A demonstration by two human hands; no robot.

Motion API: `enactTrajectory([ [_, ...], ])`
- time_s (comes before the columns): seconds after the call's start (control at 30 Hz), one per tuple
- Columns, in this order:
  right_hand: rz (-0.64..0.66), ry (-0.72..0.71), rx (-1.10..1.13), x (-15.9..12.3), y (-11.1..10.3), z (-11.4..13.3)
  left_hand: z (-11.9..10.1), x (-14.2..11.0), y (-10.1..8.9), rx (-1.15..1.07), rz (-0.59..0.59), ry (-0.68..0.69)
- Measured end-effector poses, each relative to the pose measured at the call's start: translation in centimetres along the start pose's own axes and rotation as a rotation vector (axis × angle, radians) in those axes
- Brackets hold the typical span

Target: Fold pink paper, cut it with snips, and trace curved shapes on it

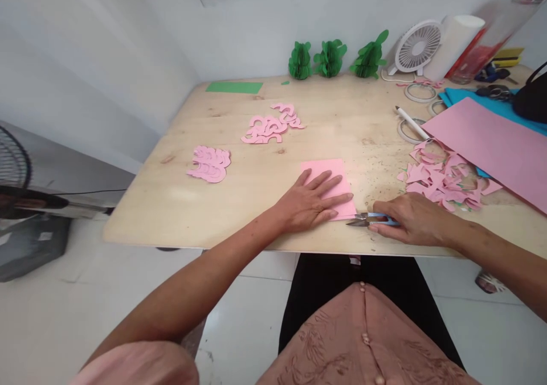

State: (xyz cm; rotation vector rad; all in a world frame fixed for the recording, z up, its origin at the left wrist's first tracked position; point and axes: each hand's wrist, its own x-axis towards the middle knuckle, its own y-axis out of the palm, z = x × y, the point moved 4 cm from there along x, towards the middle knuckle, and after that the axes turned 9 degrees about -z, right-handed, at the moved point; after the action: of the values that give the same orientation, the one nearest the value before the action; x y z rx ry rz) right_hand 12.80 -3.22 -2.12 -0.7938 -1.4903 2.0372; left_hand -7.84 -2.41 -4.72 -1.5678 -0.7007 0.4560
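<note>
Fingers spread, my left hand (316, 200) lies flat on a pink folded sheet of paper (329, 167) near the table's front edge. My right hand (416, 217) is closed around small blue-handled thread snips (362, 221). Their blades are parted and point left, at the lower right corner of the pink paper. Part of the handle is hidden by my fingers. Beyond my left arm sit a stack of scalloped pink cutouts (210, 163) and a pile of curved pink pieces (273, 126).
Pink paper scraps (442, 180) are heaped beside my right hand. Behind them are a large pink sheet (496, 146), a white pen (411, 122) and tape rolls (420, 93). Three green paper figures (330, 59), a small fan (417, 48) and a green strip (235, 87) stand or lie at the back.
</note>
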Motion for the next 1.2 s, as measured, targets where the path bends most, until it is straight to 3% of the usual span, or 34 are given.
enactTrajectory([
  [0.57, -0.2, -0.181, -0.027, 0.5, 0.3, 0.7, 0.1, 0.0, 0.3, -0.03, -0.032, 0.002],
  [1.2, -0.224, -0.182, -0.06, 1.0, 0.6, 2.0, 0.0, 0.0, 0.1, -0.02, -0.033, -0.013],
])
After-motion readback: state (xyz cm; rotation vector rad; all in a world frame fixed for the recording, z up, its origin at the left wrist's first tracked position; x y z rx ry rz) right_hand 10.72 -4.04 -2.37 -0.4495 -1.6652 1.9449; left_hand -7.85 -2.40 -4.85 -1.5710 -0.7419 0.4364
